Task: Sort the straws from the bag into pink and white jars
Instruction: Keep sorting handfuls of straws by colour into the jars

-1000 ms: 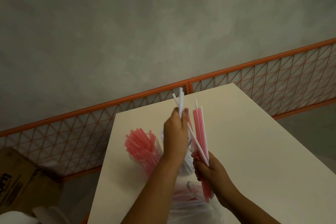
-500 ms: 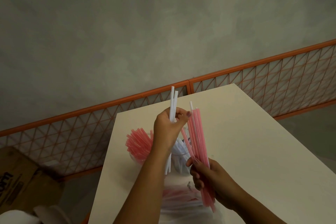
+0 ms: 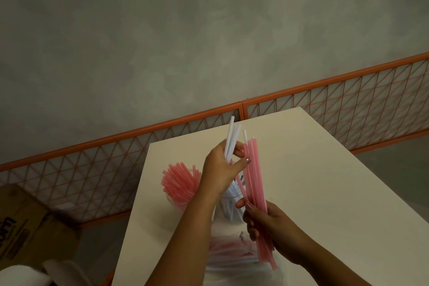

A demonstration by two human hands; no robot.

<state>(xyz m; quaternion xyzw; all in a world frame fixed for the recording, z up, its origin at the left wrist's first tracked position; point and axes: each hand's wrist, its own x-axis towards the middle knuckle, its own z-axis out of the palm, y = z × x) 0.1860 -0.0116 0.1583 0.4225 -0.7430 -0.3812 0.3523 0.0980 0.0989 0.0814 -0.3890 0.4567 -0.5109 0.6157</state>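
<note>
Our left hand [image 3: 222, 169] pinches thin white plastic straws [image 3: 231, 140]; our right hand [image 3: 267, 223] clasps the pink plastic straws [image 3: 254, 183] above the counter's [image 3: 325, 181] near-left corner. Light, slippery, bendable: we'd hold them mid-length.

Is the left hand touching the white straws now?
Touching. The head view shows the left hand with thumb and fingers pinched around the white straws, whose upper ends stick out above the grip.

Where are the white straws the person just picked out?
In the head view, the white straws stick up from the left hand, mid-frame, above the jars and just left of the pink straws the right hand holds.
</note>
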